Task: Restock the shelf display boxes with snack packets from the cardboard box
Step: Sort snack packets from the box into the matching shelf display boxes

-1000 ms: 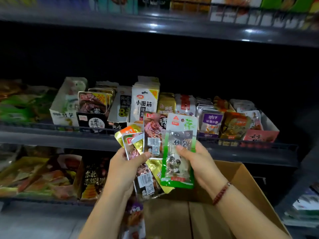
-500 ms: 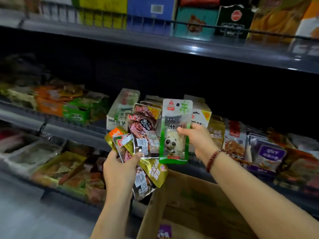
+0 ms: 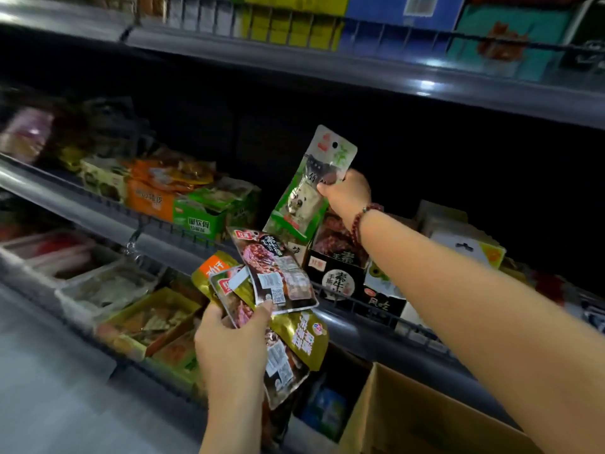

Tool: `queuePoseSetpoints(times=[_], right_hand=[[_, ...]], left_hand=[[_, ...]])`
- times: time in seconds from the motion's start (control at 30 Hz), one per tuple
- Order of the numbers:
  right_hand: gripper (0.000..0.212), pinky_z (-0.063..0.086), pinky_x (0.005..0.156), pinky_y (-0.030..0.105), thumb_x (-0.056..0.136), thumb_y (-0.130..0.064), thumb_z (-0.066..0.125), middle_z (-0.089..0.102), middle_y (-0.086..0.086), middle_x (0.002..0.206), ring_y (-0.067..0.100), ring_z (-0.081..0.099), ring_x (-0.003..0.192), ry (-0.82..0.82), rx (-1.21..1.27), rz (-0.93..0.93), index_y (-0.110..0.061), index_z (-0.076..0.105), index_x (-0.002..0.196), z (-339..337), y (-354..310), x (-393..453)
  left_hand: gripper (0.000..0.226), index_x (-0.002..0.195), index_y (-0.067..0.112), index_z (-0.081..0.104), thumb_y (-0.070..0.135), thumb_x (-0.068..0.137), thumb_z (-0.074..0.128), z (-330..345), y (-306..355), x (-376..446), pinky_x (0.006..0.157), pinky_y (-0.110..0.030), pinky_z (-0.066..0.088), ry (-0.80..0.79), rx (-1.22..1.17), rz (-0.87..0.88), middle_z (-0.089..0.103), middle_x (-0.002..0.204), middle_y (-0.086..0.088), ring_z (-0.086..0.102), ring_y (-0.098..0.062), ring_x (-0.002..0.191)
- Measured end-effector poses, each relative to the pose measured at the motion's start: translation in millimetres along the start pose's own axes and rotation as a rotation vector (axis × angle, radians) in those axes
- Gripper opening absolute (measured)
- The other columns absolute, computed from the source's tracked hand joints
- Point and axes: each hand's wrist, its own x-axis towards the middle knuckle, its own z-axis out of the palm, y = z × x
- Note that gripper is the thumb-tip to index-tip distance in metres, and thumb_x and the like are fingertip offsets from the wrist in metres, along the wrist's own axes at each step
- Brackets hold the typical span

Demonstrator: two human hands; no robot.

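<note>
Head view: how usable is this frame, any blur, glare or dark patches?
Head view: left shelf goods smeared by motion blur; glare spots on the upper shelf edge; shelf back nearly black; wide-angle bend in the shelf lines; the green panda packet in the right hand and the left hand stay fairly readable.

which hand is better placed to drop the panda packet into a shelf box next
Right. The right hand already pinches the green panda packet, raised over the shelf display boxes. The left hand sits lower, gripping a fan of packets.
</note>
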Motion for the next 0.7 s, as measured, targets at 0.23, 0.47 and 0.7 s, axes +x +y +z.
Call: queuePoseSetpoints(times=[0.23, 0.47, 0.7], right_hand=[[0.035, 0.037, 0.050, 0.024, 0.082, -0.029, 0.073, 0.049, -0.003, 0.065, 0.013, 0.051, 0.061, -0.148, -0.426, 0.038, -0.016, 0.045, 0.066, 30, 13, 28], [0.023, 0.051, 0.068, 0.024, 0.088, -0.022, 0.067, 0.068, 0.002, 0.106, 0.016, 0.064, 0.090, -0.174, -0.466, 0.078, -0.008, 0.069, 0.105, 26, 19, 43], [0.015, 0.049, 0.077, 0.021, 0.087, -0.015, 0.067, 0.069, -0.001, 0.108, 0.011, 0.062, 0.093, -0.135, -0.222, 0.007, -0.015, 0.073, 0.100, -7, 20, 14]], left_hand=[[0.018, 0.076, 0.020, 0.064, 0.011, 0.079, 0.079, 9, -5, 6, 0.077, -0.047, 0.056, -0.044, -0.086, -0.052, 0.070, 0.072, 0.001, 0.067, -0.023, 0.073], [0.024, 0.073, 0.033, 0.068, 0.012, 0.077, 0.080, 5, -9, 11, 0.079, -0.056, 0.056, -0.076, -0.166, -0.110, 0.073, 0.074, 0.001, 0.071, -0.030, 0.079], [0.020, 0.086, 0.021, 0.069, 0.008, 0.076, 0.080, 3, 0, 7, 0.083, -0.056, 0.055, -0.153, -0.195, -0.104, 0.075, 0.081, -0.001, 0.070, -0.030, 0.084]])
